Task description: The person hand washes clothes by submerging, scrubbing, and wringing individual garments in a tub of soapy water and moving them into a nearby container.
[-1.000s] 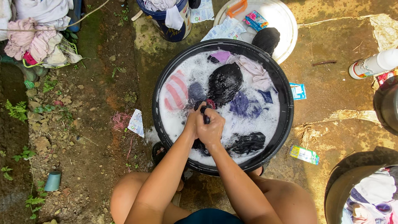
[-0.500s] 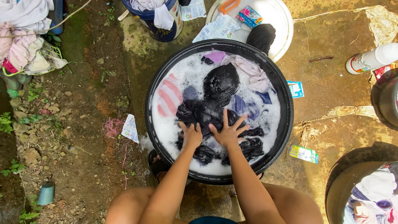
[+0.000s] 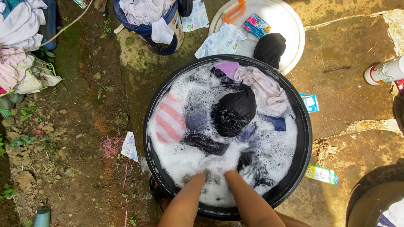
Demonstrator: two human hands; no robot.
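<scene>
Outdoors, on bare dirt and stained concrete, a black round basin [image 3: 304, 138] sits full of suds and soaking clothes. Both forearms plunge into the foam at its near edge; the left hand [image 3: 201, 178] and right hand [image 3: 229, 175] are sunk under the lather, so I cannot tell how the fingers are set. A dark wet garment [image 3: 254, 170] lies just beside the right hand, nearer it than the left.

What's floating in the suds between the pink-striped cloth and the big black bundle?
In the head view, a bluish-grey garment pokes through the foam between the pink-striped cloth and the black bundle, in the black basin.
</scene>
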